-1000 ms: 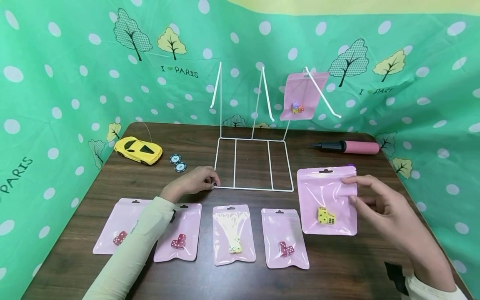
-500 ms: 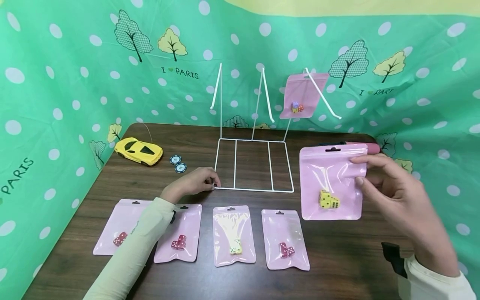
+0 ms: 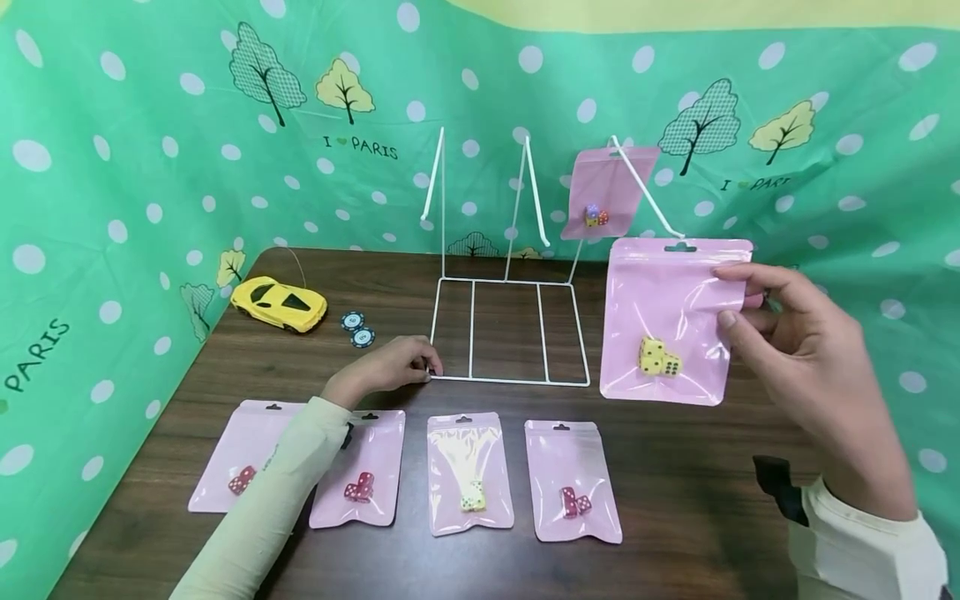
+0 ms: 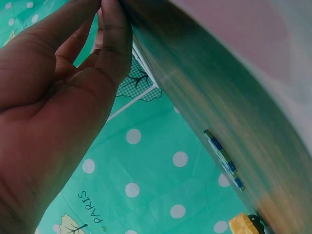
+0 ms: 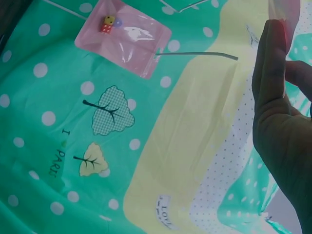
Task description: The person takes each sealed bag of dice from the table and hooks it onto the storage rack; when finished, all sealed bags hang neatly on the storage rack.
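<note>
My right hand (image 3: 810,350) pinches a pink zip bag (image 3: 675,283) with several yellow dice inside by its right edge, raised above the table. Its hang hole overlaps the tip of the right prong in the head view. At the front-left corner of the white wire rack (image 3: 510,381), the fingers and thumb of my left hand (image 3: 390,364) grip the wire. On the right prong, near its back end, hangs another pink bag (image 5: 134,34) with several coloured dice. The middle and left prongs carry nothing.
Along the front lie pink dice bags, among them one with pale yellow dice (image 3: 468,450) and one with red dice (image 3: 573,458); my left sleeve partly covers the leftmost bag (image 3: 232,467). A yellow toy car (image 3: 281,304) and poker chips (image 3: 362,337) are at left.
My right hand has lifted the bag with yellow dice up and slightly right, from low over the table to just under the right prong's tip. The left hand stays on the rack's corner.
</note>
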Motion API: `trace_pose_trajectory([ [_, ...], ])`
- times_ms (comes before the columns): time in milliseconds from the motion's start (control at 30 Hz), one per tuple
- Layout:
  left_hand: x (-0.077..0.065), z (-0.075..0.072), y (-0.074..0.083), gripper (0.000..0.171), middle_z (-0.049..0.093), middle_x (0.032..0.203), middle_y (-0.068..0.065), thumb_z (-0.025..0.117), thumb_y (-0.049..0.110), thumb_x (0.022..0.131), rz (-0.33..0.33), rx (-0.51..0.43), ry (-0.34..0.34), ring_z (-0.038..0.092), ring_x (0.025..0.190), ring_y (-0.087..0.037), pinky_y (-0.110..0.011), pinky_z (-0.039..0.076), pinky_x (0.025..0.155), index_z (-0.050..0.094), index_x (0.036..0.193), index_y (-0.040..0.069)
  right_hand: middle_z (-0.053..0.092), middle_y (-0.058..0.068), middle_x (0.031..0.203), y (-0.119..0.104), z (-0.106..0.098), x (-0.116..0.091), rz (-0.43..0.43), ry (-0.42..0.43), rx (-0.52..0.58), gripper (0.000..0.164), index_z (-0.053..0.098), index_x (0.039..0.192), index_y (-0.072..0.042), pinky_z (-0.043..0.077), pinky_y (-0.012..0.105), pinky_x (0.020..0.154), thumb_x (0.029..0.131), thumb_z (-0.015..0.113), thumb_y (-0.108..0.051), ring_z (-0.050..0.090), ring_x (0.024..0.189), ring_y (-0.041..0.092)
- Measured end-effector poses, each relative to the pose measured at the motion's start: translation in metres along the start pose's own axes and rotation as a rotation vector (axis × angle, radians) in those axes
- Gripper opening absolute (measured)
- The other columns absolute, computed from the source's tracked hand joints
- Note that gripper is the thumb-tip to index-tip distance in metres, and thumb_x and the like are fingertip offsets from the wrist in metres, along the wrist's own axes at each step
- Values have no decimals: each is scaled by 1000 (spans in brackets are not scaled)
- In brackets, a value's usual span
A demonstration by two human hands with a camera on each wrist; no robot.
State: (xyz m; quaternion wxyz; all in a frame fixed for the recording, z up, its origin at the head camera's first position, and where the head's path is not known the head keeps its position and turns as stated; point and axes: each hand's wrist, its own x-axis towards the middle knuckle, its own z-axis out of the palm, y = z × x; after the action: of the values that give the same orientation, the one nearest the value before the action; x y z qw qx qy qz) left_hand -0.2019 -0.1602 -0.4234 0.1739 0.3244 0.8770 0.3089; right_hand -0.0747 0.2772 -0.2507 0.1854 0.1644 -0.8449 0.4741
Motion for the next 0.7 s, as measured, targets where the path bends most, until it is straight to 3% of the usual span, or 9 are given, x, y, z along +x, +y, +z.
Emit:
trace_pose_trajectory([
  [100, 1, 0, -1, 15, 66, 103, -7, 71, -8, 97, 7, 5, 1, 66, 91, -19, -35, 57, 86, 79, 103, 3, 61, 5, 121, 0, 1, 4, 57, 31, 0, 55, 62, 148, -5, 56, 12, 68, 98, 63, 18, 67, 81, 6],
  [233, 2, 0, -1, 15, 66, 103, -7, 71, -8, 97, 9, 9, -1, 66, 92, -20, -36, 57, 87, 79, 103, 4, 57, 4, 118, 2, 2, 8, 140, 54, -40, 52, 62, 149, -11, 56, 13, 66, 102, 63, 11, 63, 77, 7],
  [467, 2, 0, -1, 15, 66, 103, -6, 71, -7, 98, -3, 6, -12, 65, 92, -19, -36, 57, 86, 79, 104, 5, 65, 2, 111, 11, 3, 14, 204, 12, 56, 51, 62, 147, -12, 60, 18, 68, 102, 64, 10, 68, 80, 9],
  [700, 3, 1, -1, 15, 66, 103, -6, 71, -8, 97, 0, 5, -8, 65, 92, -19, -36, 57, 86, 79, 103, 4, 65, -5, 116, 20, 8, 21, 220, -9, -70, 50, 60, 151, -14, 58, 16, 68, 104, 65, 4, 67, 85, 5],
])
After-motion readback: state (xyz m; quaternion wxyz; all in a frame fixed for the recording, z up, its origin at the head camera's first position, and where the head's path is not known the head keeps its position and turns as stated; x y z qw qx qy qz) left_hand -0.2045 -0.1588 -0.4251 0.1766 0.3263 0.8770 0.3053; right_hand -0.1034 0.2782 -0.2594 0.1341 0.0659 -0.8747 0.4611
